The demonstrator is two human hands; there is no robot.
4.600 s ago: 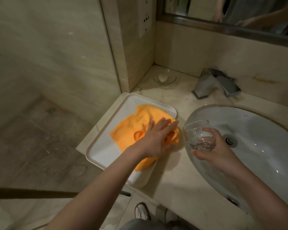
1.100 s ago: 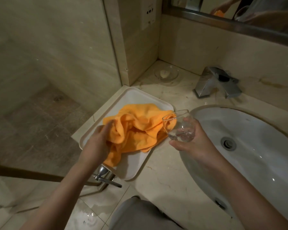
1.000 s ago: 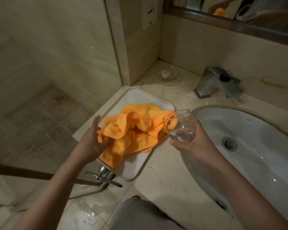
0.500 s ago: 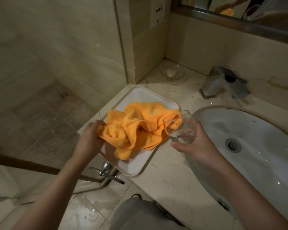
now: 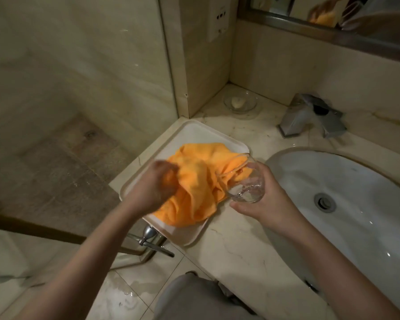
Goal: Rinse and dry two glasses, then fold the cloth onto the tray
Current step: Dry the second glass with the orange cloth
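An orange cloth [image 5: 201,181] lies bunched over the white tray [image 5: 194,132] on the marble counter. My left hand [image 5: 156,184] grips the cloth's left side and holds it lifted off the tray. My right hand [image 5: 266,199] holds a clear stemless glass [image 5: 243,183], tilted with its mouth toward the cloth; a fold of the cloth reaches the glass rim. A little water shows in the bottom of the glass. I see only this one glass.
The white oval sink [image 5: 356,204] with its drain is on the right, the chrome faucet [image 5: 310,118] behind it. A glass soap dish [image 5: 239,103] stands in the back corner. A glass shower partition and its metal handle [image 5: 153,241] are on the left, a mirror above.
My left hand has taken hold of the cloth, lifted it off the tray and brought it right to the glass. My right hand has tilted the glass toward the cloth.
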